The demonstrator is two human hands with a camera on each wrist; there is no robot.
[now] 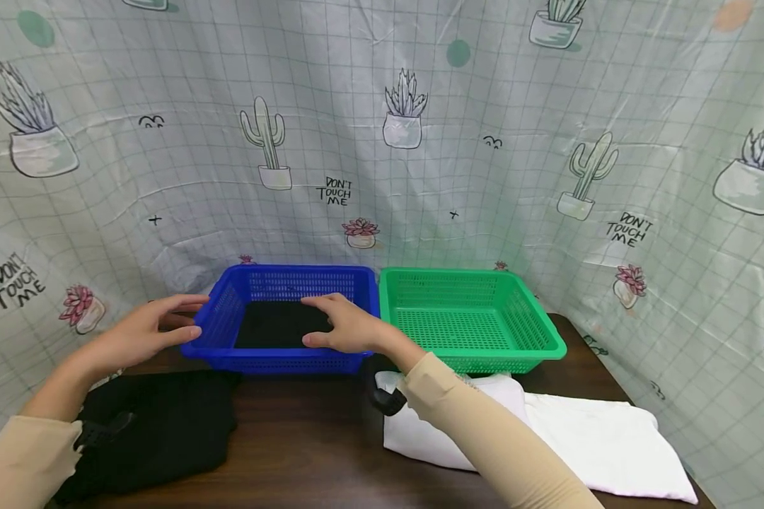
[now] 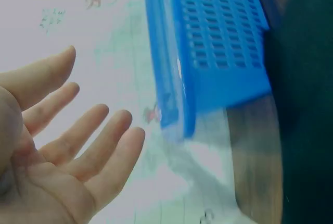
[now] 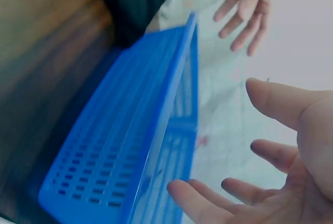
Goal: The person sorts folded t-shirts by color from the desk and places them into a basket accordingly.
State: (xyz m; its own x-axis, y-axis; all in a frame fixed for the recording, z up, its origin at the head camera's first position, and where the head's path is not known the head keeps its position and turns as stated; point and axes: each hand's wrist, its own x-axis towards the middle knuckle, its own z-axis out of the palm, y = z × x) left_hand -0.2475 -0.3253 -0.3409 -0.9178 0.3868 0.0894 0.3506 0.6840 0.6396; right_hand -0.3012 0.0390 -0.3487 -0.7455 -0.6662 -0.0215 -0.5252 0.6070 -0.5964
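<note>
Black folded cloth (image 1: 270, 326) lies inside the blue basket (image 1: 274, 363). Over the basket's right half is my right hand (image 1: 350, 326), fingers spread and nothing in its grasp. My left hand (image 1: 143, 329) hovers by the basket's left rim, thumb and fingers apart, also holding nothing. The left wrist view shows that left hand (image 2: 78, 166) with loosely bent fingers beside the blue basket wall (image 2: 223, 41). In the right wrist view, the relaxed right hand (image 3: 276, 193) is near the basket's rim, and the left hand (image 3: 250, 10) appears beyond it.
Right of the blue basket stands a green basket (image 1: 471, 362) with nothing visible inside. More black cloth (image 1: 172, 424) lies at the table's left. White cloths (image 1: 598, 442) lie at the right, partly under my right forearm. A patterned curtain (image 1: 356, 141) hangs behind the brown table (image 1: 293, 438).
</note>
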